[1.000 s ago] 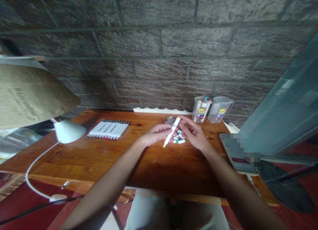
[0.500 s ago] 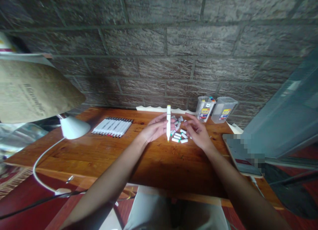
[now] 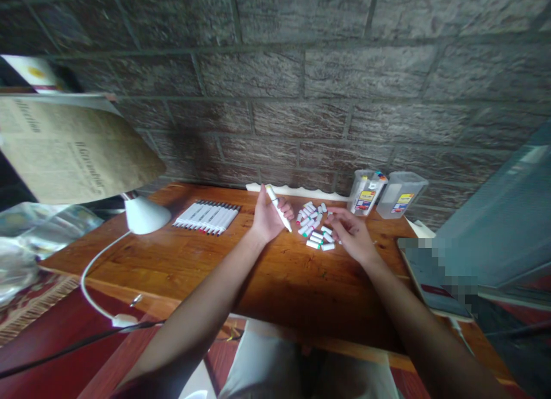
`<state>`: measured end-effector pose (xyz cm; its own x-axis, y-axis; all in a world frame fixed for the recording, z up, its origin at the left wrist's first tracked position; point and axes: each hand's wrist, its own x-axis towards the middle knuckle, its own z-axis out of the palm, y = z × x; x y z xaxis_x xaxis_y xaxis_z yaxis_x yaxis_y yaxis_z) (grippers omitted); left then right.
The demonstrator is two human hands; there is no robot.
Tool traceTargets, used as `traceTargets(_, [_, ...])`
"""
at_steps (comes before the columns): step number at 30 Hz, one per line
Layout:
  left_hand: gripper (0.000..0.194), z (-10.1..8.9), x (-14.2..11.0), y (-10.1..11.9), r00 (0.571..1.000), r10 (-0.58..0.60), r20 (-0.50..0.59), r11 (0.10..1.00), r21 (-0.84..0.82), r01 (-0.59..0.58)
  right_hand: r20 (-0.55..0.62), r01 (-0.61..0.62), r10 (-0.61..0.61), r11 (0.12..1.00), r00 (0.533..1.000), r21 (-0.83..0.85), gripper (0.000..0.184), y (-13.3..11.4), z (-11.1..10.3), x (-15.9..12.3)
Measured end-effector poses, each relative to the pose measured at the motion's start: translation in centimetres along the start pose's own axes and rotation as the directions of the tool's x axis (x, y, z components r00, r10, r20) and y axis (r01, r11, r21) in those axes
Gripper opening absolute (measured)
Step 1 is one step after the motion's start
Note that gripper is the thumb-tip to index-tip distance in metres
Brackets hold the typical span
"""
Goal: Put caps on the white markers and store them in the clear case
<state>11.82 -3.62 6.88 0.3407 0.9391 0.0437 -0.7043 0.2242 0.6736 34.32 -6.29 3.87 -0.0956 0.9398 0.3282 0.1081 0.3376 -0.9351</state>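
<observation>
Grey bricks [image 3: 258, 74] are backing the table [image 3: 301, 284]. Over its middle, the left hand [image 3: 267, 221]'s fingers are gripping a white marker [image 3: 280, 212], its long axis slanting, nib pointing toward the front right corner. Beside loose caps [image 3: 317, 235], the right hand [image 3: 355, 233] is holding its fingers narrow, any grasp unclear.

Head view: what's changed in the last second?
The left hand moved the marker left, away from the small white pieces; its lower end swung from leftward to rightward. The right hand, earlier at the marker's top, is now apart from it, by the pieces. The view turned left. Unchanged: left-hand grip, marker row, clear containers.
</observation>
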Motion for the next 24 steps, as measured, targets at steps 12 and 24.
traceTargets(12, [0.071, -0.4, -0.2, 0.2, 0.998, -0.011, -0.068, 0.997, -0.075, 0.006, -0.016, 0.014, -0.013, 1.000, 1.000, 0.017, 0.038, 0.0, 0.0, 0.0])
traceTargets(24, [0.072, -0.6, -0.2, 0.4, 1.000, 0.017, -0.008, 0.994, -0.107, -0.018, 0.013, -0.008, 0.008, 1.000, 1.000, -0.012, 0.036, 0.0, 0.3, -0.2])
